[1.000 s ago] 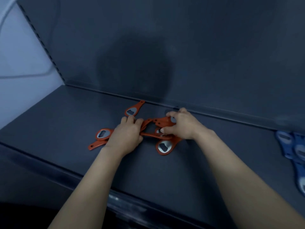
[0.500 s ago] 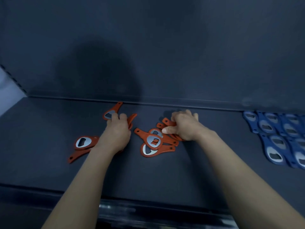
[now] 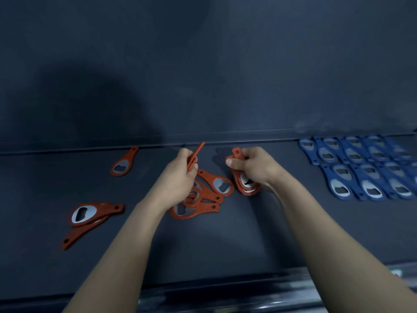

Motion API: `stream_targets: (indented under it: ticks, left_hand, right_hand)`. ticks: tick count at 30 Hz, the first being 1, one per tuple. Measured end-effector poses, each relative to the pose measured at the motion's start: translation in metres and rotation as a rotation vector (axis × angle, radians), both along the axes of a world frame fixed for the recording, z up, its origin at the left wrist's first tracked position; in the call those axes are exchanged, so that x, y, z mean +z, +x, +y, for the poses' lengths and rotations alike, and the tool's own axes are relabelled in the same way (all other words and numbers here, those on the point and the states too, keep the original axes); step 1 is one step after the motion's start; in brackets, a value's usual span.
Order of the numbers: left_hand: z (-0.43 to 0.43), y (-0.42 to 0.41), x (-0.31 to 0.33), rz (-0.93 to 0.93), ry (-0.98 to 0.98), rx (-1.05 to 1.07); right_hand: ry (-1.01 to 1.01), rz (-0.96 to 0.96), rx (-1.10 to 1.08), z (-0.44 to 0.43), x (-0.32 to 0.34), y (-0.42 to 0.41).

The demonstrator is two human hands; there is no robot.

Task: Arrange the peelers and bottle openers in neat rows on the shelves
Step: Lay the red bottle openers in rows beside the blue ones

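The shelf's glossy front lip (image 3: 225, 290) runs nearest the camera, and both bare forearms cross it onto the dark shelf board. At the near left lie two orange bottle openers (image 3: 90, 214), one overlapping the other, well apart from the rest.

In the middle sits a loose pile of orange openers (image 3: 209, 195), lying crisscross. The left wrist and palm cover part of the pile (so its count cannot be told). The left hand (image 3: 178, 177) is raised just over this pile with its fingers curled. It pinches a single orange opener (image 3: 195, 154), seen edge-on, whose handle tip points up and away toward the back.

Just right of the pile, the right hand (image 3: 255, 166) is curled round a small stack of openers (image 3: 247, 188), with the thumb laid across them. The metal heads hang out below the palm, and one handle end with a hole shows above the fingers. The two hands are near each other but not touching.

Farther back on the left, a lone orange opener (image 3: 123, 163) lies flat with its handle pointing at the rear edge. At the far right, blue openers (image 3: 361, 170) lie side by side in two tidy rows that run out of view. Behind everything rises the dark back panel (image 3: 225, 64), which carries a broad shadow.
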State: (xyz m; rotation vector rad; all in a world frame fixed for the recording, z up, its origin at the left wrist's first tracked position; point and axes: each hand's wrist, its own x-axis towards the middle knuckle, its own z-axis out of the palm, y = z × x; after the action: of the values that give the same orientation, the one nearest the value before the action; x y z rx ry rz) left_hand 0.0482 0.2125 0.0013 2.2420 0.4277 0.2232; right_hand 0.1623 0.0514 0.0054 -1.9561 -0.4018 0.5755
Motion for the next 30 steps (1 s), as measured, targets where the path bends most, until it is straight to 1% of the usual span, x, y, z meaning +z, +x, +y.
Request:
stream_targets:
  ticks: [3, 6, 9, 13, 16, 19, 21, 24, 25, 27, 30]
  left_hand:
    - [-0.016, 0.016, -0.002, -0.036, -0.158, -0.067]
    - [-0.036, 0.032, -0.001, -0.009, -0.34, -0.137]
    - [-0.059, 0.047, 0.004, 0.02, -0.517, -0.205]
    - [-0.085, 0.065, 0.011, 0.037, -0.632, -0.25]
    - [-0.101, 0.078, 0.013, 0.06, -0.65, -0.227]
    - [-0.112, 0.089, 0.013, 0.077, -0.634, -0.188]
    - [-0.117, 0.094, 0.013, 0.089, -0.62, -0.157]
    - [-0.119, 0.1, 0.011, 0.094, -0.61, -0.097]
    - [-0.12, 0.102, 0.01, 0.092, -0.609, -0.078]
    - [-0.121, 0.104, 0.008, 0.086, -0.619, -0.045]
    - [-0.122, 0.106, 0.004, 0.08, -0.642, -0.002]
  right_hand:
    - [0.137, 0.173, -0.099, -0.016, 0.009, 0.005]
    - [0.225, 0.287, -0.168, -0.033, 0.016, 0.011]
    - [0.279, 0.321, -0.192, -0.051, 0.022, 0.019]
    - [0.352, 0.318, -0.184, -0.07, 0.028, 0.028]
    - [0.391, 0.323, -0.153, -0.081, 0.031, 0.035]
    - [0.352, 0.269, -0.169, -0.09, 0.029, 0.042]
    - [0.316, 0.216, -0.226, -0.097, 0.025, 0.05]
    - [0.194, 0.094, -0.367, -0.112, 0.022, 0.063]
    - [0.184, 0.071, -0.411, -0.118, 0.022, 0.067]
    - [0.215, 0.047, -0.47, -0.128, 0.023, 0.074]
    - [0.317, 0.025, -0.571, -0.137, 0.024, 0.081]
